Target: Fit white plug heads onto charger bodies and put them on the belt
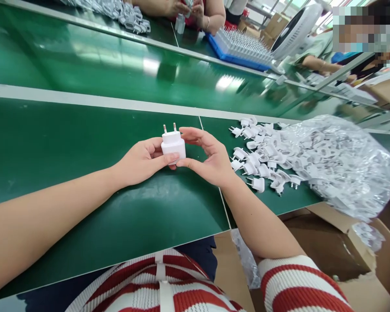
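Just above the green tabletop is a white two-pin plug charger (173,146), upright, with its metal pins pointing up. My left hand (143,161) grips it from the left, thumb across its lower front and fingers behind. On the other side, my right hand (211,157) curves around the charger's right edge. Its thumb is at the bottom corner and its fingertips are near the top, with a gap between palm and charger. Right of that hand lies a heap of loose white plug heads (260,156), spilling from a clear plastic bag (351,162).
Open cardboard boxes (331,247) stand below the table edge at right. Beyond a white rail (84,100) runs a glossy green strip. Across it, a co-worker's hands (190,11) hold a small part near a blue tray (237,58) of pinned pieces. A fan (295,30) stands behind.
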### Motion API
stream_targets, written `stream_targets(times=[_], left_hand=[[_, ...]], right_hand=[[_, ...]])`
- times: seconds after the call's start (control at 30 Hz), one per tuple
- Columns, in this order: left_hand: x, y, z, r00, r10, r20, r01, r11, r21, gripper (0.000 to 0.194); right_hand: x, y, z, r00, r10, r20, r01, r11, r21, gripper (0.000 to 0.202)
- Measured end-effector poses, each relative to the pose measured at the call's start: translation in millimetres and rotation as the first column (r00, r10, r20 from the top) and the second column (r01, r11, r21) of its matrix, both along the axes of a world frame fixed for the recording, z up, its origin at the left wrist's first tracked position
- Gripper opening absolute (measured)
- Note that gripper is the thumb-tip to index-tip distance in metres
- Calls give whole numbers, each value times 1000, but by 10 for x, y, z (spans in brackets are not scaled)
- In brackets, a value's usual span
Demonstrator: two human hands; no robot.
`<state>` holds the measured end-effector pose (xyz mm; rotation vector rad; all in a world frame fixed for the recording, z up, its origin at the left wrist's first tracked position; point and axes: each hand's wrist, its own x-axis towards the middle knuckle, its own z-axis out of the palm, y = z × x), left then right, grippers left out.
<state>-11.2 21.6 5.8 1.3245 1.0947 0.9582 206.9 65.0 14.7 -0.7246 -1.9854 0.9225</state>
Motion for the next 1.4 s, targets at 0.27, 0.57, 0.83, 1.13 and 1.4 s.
stream_targets(times=[0.27,0.57,0.83,1.13,1.4], left_hand=[[-6,-31,90,977,-85,195,99,993,-65,45],[-30,-38,43,956,-175,235,143,979,145,40],[-46,-161,33,911,217,-351,171,577,799,74],[-64,-112,-14,896,259,-361,183,525,831,71],[-60,-120,-87,923,280,-265,87,519,851,83]], right_hand=[[33,-51,52,993,54,-101,-54,999,8,62],[17,-56,8,982,-57,-180,74,994,86,39],[2,-37,59,982,-61,-181,142,867,478,34],[-6,-31,59,984,-64,-164,139,854,501,33],[-11,-61,-7,984,1,-178,55,949,309,35]])
